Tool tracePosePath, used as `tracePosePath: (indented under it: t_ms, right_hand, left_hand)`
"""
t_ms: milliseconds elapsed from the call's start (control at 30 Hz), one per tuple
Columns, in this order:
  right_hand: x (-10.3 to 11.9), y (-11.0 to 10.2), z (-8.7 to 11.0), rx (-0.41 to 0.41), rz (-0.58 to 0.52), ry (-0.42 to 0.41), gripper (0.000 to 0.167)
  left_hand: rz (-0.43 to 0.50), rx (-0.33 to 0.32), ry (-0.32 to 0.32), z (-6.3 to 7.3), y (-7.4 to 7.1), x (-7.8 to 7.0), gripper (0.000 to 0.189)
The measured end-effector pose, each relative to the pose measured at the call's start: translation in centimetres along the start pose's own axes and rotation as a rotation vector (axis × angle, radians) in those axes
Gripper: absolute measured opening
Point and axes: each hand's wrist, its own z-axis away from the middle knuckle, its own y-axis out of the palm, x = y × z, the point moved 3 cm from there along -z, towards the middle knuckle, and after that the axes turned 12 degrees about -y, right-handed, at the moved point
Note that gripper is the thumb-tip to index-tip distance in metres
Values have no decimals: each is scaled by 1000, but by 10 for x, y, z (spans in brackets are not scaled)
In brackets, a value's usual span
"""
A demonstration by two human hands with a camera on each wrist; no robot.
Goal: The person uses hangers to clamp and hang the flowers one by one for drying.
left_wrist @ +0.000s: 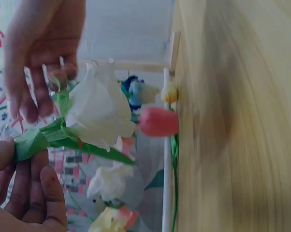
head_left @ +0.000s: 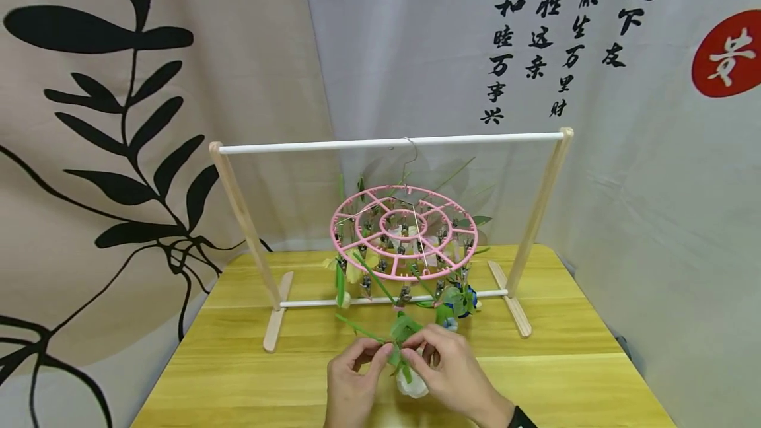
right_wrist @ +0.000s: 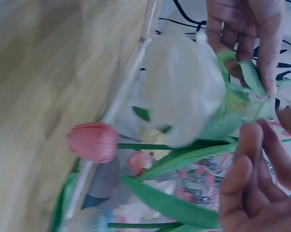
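Note:
An artificial white rose (head_left: 412, 383) with green leaves points its bloom down toward me, low in front of the hanging rack. My left hand (head_left: 353, 375) pinches its green stem and leaf between thumb and fingers. Close by on the other side, my right hand (head_left: 448, 368) has its fingers bent loosely at the leaves. In the right wrist view, the thumb and index finger of that right hand (right_wrist: 256, 188) stand apart beside the stem. The bloom (left_wrist: 99, 108) hangs free of both palms in the left wrist view.
A round pink clip hanger (head_left: 404, 277) hangs by its hook from the white bar (head_left: 333, 146) of a wooden stand. Several artificial flowers hang from its clips, including a pink tulip (left_wrist: 159, 122) and a blue flower (head_left: 471, 299). The stand's feet rest on the wood-grain table (head_left: 238, 382).

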Motion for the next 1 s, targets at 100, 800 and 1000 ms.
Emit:
tracePosePath:
  t_ms: [100, 800, 1000]
  right_hand:
    - [9, -2, -11, -96, 44, -39, 16]
    - [51, 40, -90, -211, 126, -58, 24]
    - [53, 35, -84, -258, 217, -60, 33]
  left_hand:
    - [-9, -34, -11, -3, -9, -1, 12]
    - [-11, -127, -96, -12, -28, 10, 7]
    - [-19, -128, -69, -14, -28, 6, 6]
